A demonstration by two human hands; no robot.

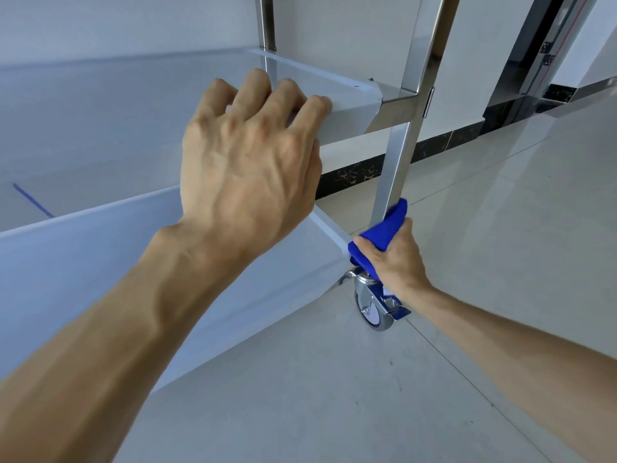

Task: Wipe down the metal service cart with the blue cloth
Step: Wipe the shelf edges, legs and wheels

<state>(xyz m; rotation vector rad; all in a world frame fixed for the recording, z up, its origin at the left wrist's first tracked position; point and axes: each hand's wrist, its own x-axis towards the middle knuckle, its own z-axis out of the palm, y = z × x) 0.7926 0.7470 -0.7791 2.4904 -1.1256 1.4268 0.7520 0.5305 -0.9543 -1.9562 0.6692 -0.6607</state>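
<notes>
My right hand (397, 262) is closed around the blue cloth (380, 235), bunched and wrapped against the cart's corner post (397, 155) just above the point where the lower shelf (133, 279) meets it. The post is what matters here: its long axis runs nearly straight up from the caster wheel (374, 312) below my hand, past the middle shelf (347, 105), and out of the top of the view, leaning slightly right as the wide lens renders it. So the unwiped length, as I judge it, lies directly above the cloth along that axis, and a stroke would follow the post upward rather than sideways. My left hand (247, 162) is higher and further left, fingers curled over the front rim of the middle shelf, holding no cloth; I read it as bracing the cart on its wheels. The right hand is plainly the nearer one to the post, touching it through the cloth.
</notes>
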